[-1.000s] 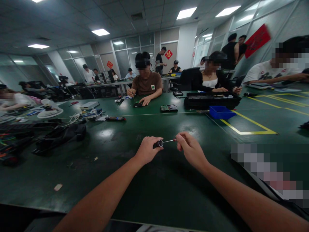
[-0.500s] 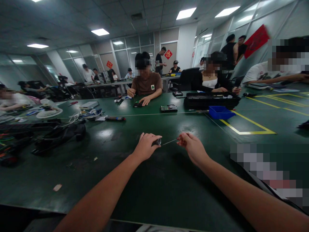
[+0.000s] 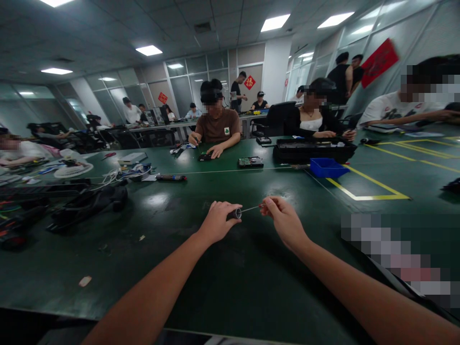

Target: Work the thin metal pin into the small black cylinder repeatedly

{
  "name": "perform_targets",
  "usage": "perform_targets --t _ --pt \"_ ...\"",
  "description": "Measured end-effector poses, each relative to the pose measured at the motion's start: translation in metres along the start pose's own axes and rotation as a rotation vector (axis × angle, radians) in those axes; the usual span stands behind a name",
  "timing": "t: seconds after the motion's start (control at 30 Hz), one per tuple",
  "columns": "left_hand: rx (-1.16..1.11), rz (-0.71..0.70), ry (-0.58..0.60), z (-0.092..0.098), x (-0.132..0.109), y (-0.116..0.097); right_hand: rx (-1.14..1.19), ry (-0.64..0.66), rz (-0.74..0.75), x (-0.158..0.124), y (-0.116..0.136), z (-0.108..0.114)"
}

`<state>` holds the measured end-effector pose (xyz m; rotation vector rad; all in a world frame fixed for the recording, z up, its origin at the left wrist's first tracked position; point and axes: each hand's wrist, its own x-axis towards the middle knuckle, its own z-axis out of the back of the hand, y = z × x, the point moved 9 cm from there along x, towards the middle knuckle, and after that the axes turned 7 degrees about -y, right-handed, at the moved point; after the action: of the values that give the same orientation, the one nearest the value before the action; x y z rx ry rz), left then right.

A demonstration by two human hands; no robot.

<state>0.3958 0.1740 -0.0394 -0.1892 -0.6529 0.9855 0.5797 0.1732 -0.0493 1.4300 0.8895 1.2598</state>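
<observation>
Over the green tabletop [image 3: 230, 287], my left hand [image 3: 217, 223] grips a short dark cylinder [image 3: 235, 214] between thumb and fingers. Its round, shiny-rimmed end faces right; the rest is hidden by the hand. My right hand [image 3: 284, 221] is closed around the reddish handle end of a thin screwdriver [image 3: 250, 209]. The metal shaft points left, and its tip is at the cylinder's round end. Whether the tip touches the rim or sits inside, I cannot tell.
Ahead lie a dark pen-like tool [image 3: 171, 177], a hard drive [image 3: 250, 162], a blue tray [image 3: 327, 167] and a long black housing [image 3: 312, 151]. Black parts [image 3: 89, 203] and cables crowd the left. Across the table a person in a brown shirt [image 3: 218, 127] works on a small device.
My right hand has moved slightly left, bringing the screwdriver tip up to the cylinder's end. The cylinder's open end has turned a little more toward me.
</observation>
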Motion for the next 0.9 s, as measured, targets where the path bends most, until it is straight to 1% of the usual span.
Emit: perform_targets --t 0.1,0.27,0.37,0.5,0.6,0.67,0.73,0.8,0.83,0.87,0.9 --pt "-0.012 0.001 -0.003 0.0 0.0 0.0 -0.011 0.023 0.008 -0.001 0.003 -0.002" --pt "-0.014 0.004 0.007 0.0 -0.001 0.0 -0.179 0.036 0.05 -0.005 0.019 0.0" --pt "-0.013 0.001 0.003 -0.001 -0.002 0.001 -0.206 0.073 0.085 -0.008 0.025 -0.002" --pt "-0.003 -0.006 0.002 -0.004 -0.002 0.002 -0.232 0.112 0.135 -0.012 0.027 -0.008" --pt "-0.002 -0.011 0.021 -0.007 -0.002 0.001 -0.274 0.075 0.142 -0.013 0.024 -0.007" --pt "-0.006 -0.001 0.017 -0.006 -0.001 0.001 -0.195 0.03 0.104 -0.011 0.02 -0.005" --pt "-0.012 0.008 -0.018 0.0 0.001 0.0 -0.035 -0.007 0.025 -0.006 0.012 -0.002" --pt "-0.019 -0.017 -0.053 0.007 0.002 -0.005 0.179 -0.034 -0.1 0.0 -0.001 -0.001" --pt "-0.017 -0.039 -0.059 0.009 0.003 -0.007 0.278 -0.032 -0.192 0.002 -0.01 -0.002" --pt "-0.008 -0.059 -0.058 0.01 0.003 -0.009 0.325 -0.015 -0.27 0.003 -0.017 -0.004" --pt "0.006 -0.069 -0.049 0.01 0.003 -0.009 0.331 -0.024 -0.305 0.005 -0.022 -0.002"
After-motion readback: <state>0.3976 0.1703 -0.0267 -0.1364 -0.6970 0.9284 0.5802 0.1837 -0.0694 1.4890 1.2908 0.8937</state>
